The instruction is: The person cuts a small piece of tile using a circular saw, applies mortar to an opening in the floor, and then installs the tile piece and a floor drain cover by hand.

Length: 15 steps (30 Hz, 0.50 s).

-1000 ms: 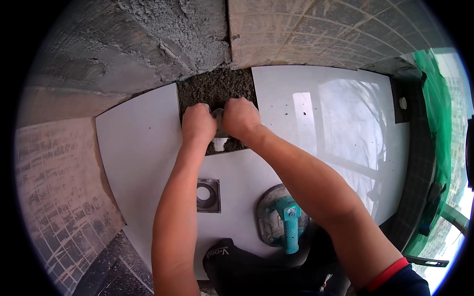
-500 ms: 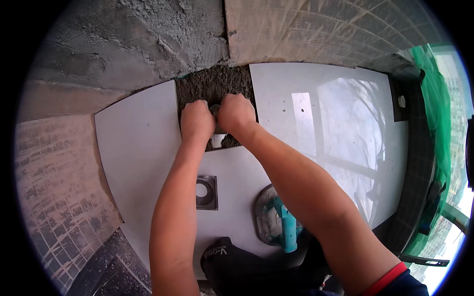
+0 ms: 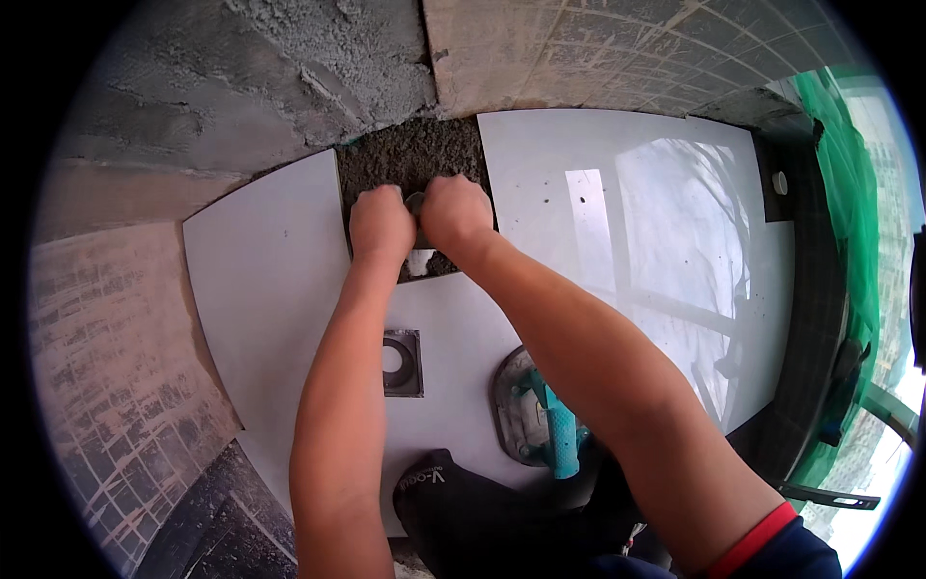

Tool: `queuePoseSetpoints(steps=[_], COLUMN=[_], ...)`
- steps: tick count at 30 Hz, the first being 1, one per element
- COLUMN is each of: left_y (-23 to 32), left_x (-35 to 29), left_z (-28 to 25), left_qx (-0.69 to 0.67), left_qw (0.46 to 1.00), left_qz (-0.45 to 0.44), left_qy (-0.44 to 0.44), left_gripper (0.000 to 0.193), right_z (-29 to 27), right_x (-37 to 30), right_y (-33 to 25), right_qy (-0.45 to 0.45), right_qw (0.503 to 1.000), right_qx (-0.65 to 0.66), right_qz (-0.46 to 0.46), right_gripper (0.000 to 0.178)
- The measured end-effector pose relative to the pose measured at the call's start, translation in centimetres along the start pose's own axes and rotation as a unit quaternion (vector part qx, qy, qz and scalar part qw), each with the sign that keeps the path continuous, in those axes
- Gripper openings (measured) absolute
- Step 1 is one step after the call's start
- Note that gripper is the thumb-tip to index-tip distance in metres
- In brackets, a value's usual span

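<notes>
We kept our left hand (image 3: 382, 224) and right hand (image 3: 457, 210) over the mortar (image 3: 410, 151), fingers curled, on what we couldn't tell, so work there seemingly continued.

Two bare grips, one left (image 3: 383, 222) and one right (image 3: 456, 212), at the ends of two forearms (image 3: 336, 405). One grey tool (image 3: 415, 205) between them. One patch of dark, rough mortar (image 3: 415, 152). One square drain fitting (image 3: 415, 379) with one round opening. One suction lifter (image 3: 509, 417) with one turquoise handle (image 3: 561, 436). One red-edged sleeve (image 3: 757, 540). One small white cap (image 3: 779, 182). One green net (image 3: 858, 193). White tiles (image 3: 265, 261) are several; hidden seams prevent an exact count.
</notes>
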State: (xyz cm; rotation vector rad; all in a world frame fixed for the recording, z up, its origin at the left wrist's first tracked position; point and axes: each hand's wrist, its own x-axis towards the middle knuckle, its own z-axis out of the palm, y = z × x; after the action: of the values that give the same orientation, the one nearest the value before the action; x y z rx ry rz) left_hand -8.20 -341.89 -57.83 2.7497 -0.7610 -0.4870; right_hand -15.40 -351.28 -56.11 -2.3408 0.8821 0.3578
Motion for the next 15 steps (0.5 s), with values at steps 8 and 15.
queuePoseSetpoints(steps=[8, 15], left_y=[-0.7, 0.0], left_x=[-0.1, 0.1], left_z=[0.6, 0.0], left_qx=[0.018, -0.003], left_qw=[0.999, 1.000], left_qz=[0.021, 0.007], left_qy=[0.025, -0.005], left_gripper=[0.012, 0.011], right_z=[0.7, 0.1], right_x=[0.1, 0.3], right_y=[0.3, 0.4], right_qy=[0.001, 0.006], right_qw=[1.000, 0.999], right_qx=[0.023, 0.031], right_qz=[0.008, 0.025], right_gripper=[0.023, 0.024])
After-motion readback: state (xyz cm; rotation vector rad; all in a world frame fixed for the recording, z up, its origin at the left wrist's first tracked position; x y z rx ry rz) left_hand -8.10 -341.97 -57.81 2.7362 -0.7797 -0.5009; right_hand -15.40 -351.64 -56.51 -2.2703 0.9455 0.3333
